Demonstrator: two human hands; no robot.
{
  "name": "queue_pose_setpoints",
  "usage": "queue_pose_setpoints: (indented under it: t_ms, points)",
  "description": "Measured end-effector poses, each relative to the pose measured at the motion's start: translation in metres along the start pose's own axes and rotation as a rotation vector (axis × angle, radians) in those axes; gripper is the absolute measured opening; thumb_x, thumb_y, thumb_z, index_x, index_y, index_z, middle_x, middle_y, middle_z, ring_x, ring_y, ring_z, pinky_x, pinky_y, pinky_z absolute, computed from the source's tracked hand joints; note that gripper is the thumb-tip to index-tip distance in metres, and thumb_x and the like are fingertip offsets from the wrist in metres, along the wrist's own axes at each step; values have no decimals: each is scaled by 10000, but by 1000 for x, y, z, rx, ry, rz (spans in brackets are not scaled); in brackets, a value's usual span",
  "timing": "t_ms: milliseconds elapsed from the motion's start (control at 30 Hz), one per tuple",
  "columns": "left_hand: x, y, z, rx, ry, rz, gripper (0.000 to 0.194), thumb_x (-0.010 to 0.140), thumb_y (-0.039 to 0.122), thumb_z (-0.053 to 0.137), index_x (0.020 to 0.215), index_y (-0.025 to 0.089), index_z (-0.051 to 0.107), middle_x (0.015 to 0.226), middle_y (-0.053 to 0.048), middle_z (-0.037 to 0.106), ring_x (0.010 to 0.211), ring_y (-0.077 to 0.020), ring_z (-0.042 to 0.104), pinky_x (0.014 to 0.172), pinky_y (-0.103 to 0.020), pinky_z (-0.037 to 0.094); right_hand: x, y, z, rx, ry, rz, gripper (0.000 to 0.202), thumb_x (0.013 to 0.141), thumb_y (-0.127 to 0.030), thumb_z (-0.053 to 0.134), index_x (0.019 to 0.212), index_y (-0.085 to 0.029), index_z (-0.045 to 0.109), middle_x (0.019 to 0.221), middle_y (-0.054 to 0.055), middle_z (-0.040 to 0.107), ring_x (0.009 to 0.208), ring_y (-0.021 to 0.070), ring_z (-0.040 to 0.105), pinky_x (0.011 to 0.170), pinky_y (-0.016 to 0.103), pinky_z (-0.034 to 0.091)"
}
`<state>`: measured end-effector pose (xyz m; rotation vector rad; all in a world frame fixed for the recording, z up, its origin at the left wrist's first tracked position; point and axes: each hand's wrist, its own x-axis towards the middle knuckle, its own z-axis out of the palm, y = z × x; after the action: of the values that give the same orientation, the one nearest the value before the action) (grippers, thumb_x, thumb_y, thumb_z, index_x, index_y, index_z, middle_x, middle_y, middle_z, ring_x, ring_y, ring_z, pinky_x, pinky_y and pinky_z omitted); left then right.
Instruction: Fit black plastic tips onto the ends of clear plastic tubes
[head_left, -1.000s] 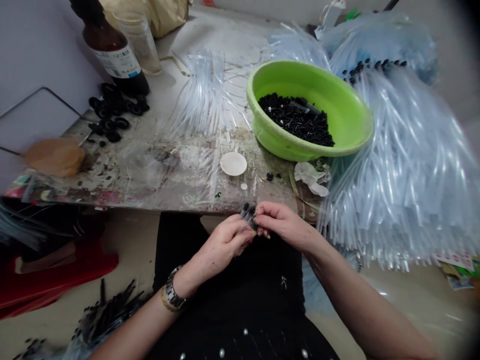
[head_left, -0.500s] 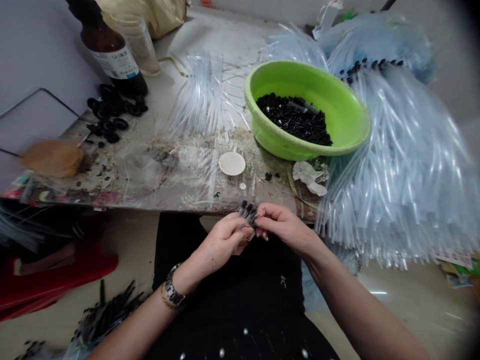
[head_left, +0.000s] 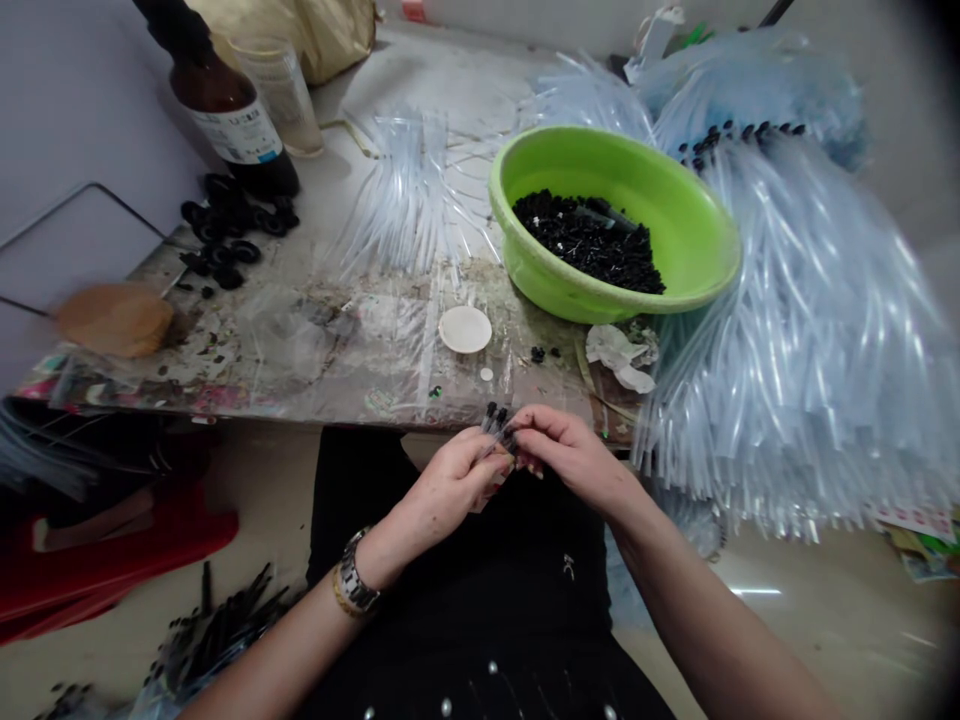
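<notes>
Just off the table's front edge, above my lap, my left hand (head_left: 457,472) is closed around a small bunch of clear tubes (head_left: 491,424) with black tips. My right hand (head_left: 559,445) meets it from the right, thumb and fingers pinched at the tips of the bunch. What exactly sits between the right fingertips is too small to make out. Beyond the hands, a green basin (head_left: 690,245) holds a heap of small black parts (head_left: 592,245). A white shallow dish (head_left: 465,330) lies on the table nearer to me.
A large bundle of clear tubes (head_left: 795,350) hangs over the table's right side. More clear tubes (head_left: 409,200) lie behind the dish. At left stand a brown bottle (head_left: 240,125), a clear cup (head_left: 281,95) and black round pieces (head_left: 225,235). A red stool (head_left: 180,545) is below.
Both hands stay together at nearly the same place, with only a slight shift of the right fingers at the bunch. The whole view has moved a little.
</notes>
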<state>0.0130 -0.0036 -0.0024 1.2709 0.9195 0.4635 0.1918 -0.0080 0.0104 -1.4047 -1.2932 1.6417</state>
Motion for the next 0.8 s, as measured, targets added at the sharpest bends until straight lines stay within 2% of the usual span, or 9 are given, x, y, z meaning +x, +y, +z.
queue_pose_setpoints:
  t_ms: [100, 167, 300, 400, 500, 567, 667, 800]
  points:
    - [0, 3, -3, 51, 47, -6, 203, 900, 324, 468, 763, 182, 514, 716, 24, 418, 624, -115, 426, 498, -199, 360, 1, -7, -2, -108, 147, -105, 170, 881, -295, 468, 920, -189, 595, 677, -20, 555, 585, 103, 495, 578, 233, 409]
    - [0, 3, -5, 79, 72, -4, 188, 904, 324, 464, 788, 187, 521, 738, 17, 433, 667, -127, 455, 518, -203, 384, 0, -11, -2, -173, 233, -174, 179, 889, -292, 463, 936, -194, 605, 731, -2, 581, 633, 120, 523, 625, 254, 430]
    - [1, -2, -5, 157, 119, 85, 151, 904, 290, 483, 825, 183, 554, 832, -3, 492, 801, -149, 500, 671, -239, 436, -2, -15, 5, -348, 264, -354, 100, 851, -243, 558, 909, -197, 625, 891, 40, 619, 860, 176, 570, 794, 303, 437]
    - [1, -4, -4, 110, 129, 113, 139, 902, 292, 489, 864, 181, 564, 858, -5, 520, 800, -144, 514, 704, -249, 444, -2, -13, 13, -413, 260, -412, 108, 837, -225, 591, 936, -198, 624, 908, 50, 613, 896, 189, 564, 818, 315, 431]
    - [-1, -1, -4, -33, 102, 22, 145, 891, 315, 495, 866, 178, 535, 734, 32, 490, 600, -101, 481, 554, -217, 417, -1, -9, 16, -401, 258, -382, 53, 839, -214, 583, 874, -200, 621, 874, 40, 617, 868, 184, 566, 795, 304, 429]
    - [-2, 0, -5, -92, 88, -27, 154, 885, 328, 502, 874, 177, 528, 654, 54, 471, 527, -87, 453, 507, -205, 390, 0, -7, 16, -351, 229, -330, 45, 842, -202, 568, 830, -198, 610, 823, 19, 616, 809, 167, 564, 755, 283, 426]
    - [-3, 1, -6, -127, 75, -44, 192, 898, 356, 486, 903, 173, 544, 593, 53, 499, 528, -99, 470, 517, -209, 390, 0, -5, 14, -272, 194, -246, 57, 835, -199, 557, 787, -189, 587, 745, -9, 599, 720, 142, 543, 692, 259, 411]
    - [-4, -4, -7, -221, 50, -56, 242, 889, 380, 513, 993, 169, 567, 604, 37, 553, 564, -113, 522, 565, -227, 414, 0, -3, 11, -198, 209, -183, 67, 814, -225, 574, 761, -184, 575, 708, -20, 572, 682, 128, 515, 662, 249, 393]
